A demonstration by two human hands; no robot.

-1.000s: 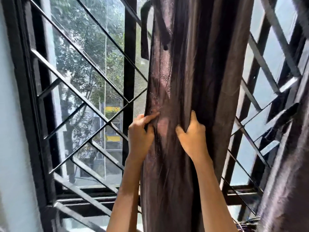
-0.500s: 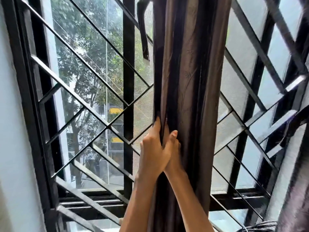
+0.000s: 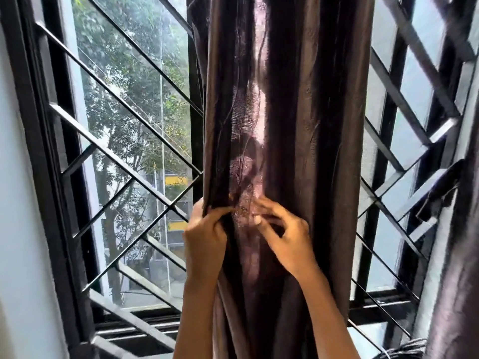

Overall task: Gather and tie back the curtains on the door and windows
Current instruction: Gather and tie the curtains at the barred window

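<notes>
A dark brown curtain (image 3: 305,130) hangs in a loose column before the middle of a barred window (image 3: 121,161), its folds running straight down from the top of the frame past the sill. Two bare hands work at it low in the view. The left hand (image 3: 204,239) grips the column's left edge, thumb in front and fingers wrapped behind. The right hand (image 3: 287,242), close beside it but not touching, plucks at the centre folds with bent fingers and appears to pinch a pleat.

The cloth has a slight sheen and is thin enough for daylight to glow pink through a single layer at its centre; a patch there looks puckered or stitched. It is likely light and soft, slipping easily and spilling out of a loose hold, so the bundle wants gathering from both outer edges and clasping fully round at about the height of the hands, where a tie could cinch it. No tie can be made out on it for certain.

A second curtain (image 3: 453,268) of the same cloth hangs at the window's right edge. Trees show through the glass on the left.
</notes>
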